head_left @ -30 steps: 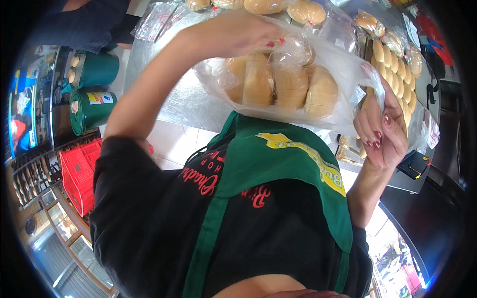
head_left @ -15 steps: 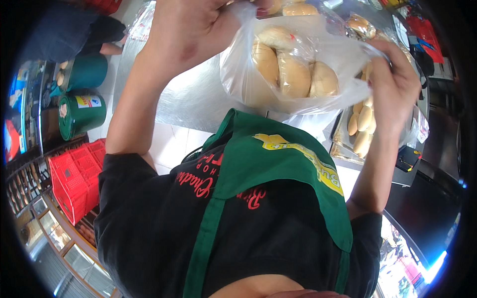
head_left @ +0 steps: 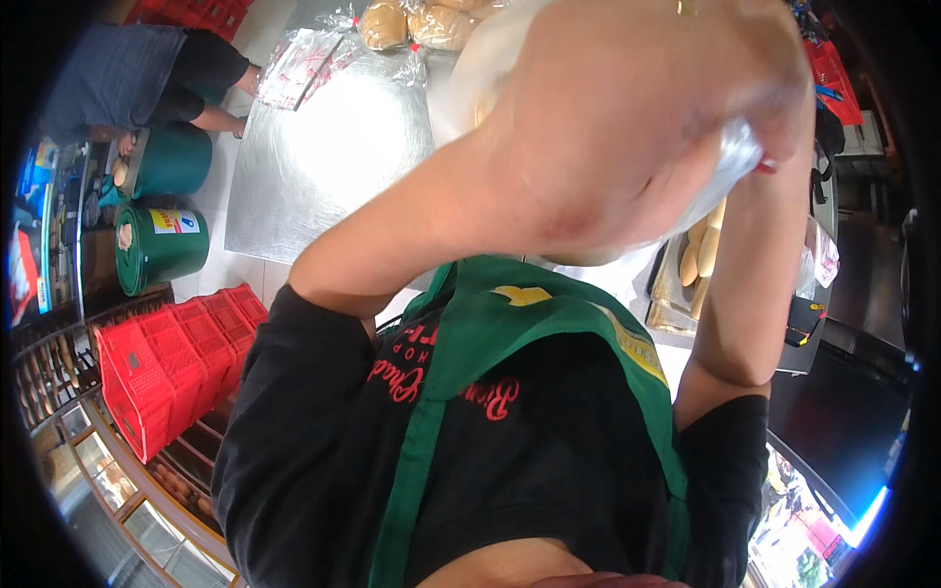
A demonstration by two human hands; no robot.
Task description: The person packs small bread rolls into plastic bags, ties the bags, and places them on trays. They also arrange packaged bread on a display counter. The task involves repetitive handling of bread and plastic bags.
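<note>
My left hand (head_left: 627, 127) reaches across to the right and is blurred by motion. Its fingers are closed on a translucent white plastic bag (head_left: 720, 186), gathered where both hands meet. Mostly behind it, my right hand (head_left: 792, 108) is at the same gathered plastic; its fingers are largely hidden. A small red spot shows beside the plastic. The rest of the bag lies behind my left hand and forearm, so its contents are mostly covered. Wrapped bread rolls (head_left: 382, 24) with red closures sit on the steel table (head_left: 284, 206), beyond the bag.
A tray (head_left: 671, 318) of long rolls lies at the right. Printed plastic packaging (head_left: 299, 69) rests on the table's far left. Green bins (head_left: 181, 240) and red crates (head_left: 176, 367) stand on the left, near another person (head_left: 127, 73).
My left hand has swung right across the bag to meet my right hand. The bag's spread mouth is now gathered, and the rolls inside are mostly hidden. The other person has moved further into view.
</note>
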